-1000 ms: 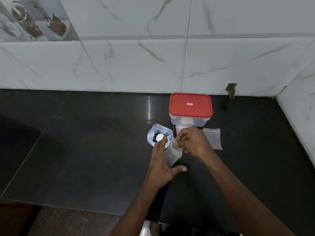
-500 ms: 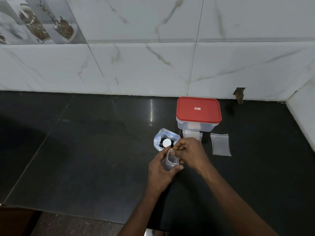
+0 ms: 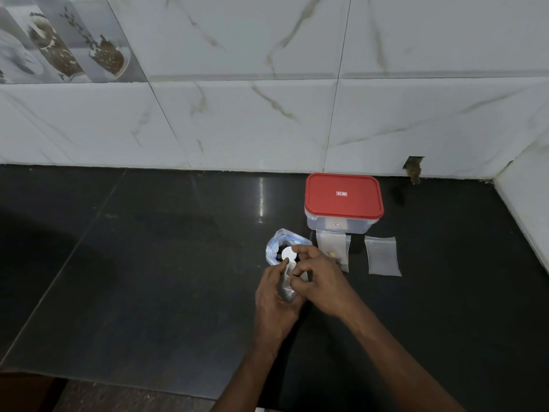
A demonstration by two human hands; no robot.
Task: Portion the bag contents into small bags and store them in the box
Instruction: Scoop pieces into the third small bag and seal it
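Printed tile [image 3: 59,46]: far left of the wall; glossy, with a grey-and-brown picture of dishes.
Countertop [image 3: 148,263]: black polished stone, flat and reflective, with a thin seam line on the left.
Wall tiles [image 3: 237,120]: white glazed marble pattern with tan veins and narrow grout joints.
Supply bag [image 3: 276,242]: clear crinkled plastic standing on the countertop left of the box, mouth open and rounded. A white disc [image 3: 288,252] and dark pieces lie inside.
Left hand [image 3: 274,295]: fingers curled round the held small bag from the left and near side.
Held small bag [image 3: 286,291]: thin translucent plastic, creased, between both hands just near of the supply bag. Its contents cannot be made out.
Right hand [image 3: 322,281]: thumb and fingers bent, pinching the top edge of the held small bag.
Middle small bag [image 3: 334,246]: flat frosted rectangle on the countertop, its far end touching the box front.
Box [image 3: 338,226]: clear plastic, rectangular with rounded corners, close to the far wall.
Lid [image 3: 343,197]: red plastic, smooth, seated on the box, with a small label at centre.
Right small bag [image 3: 382,255]: flat frosted rectangle, lying apart from the middle small bag.
Wall gap [image 3: 413,168]: dark ragged notch at the tile base, right of the box.
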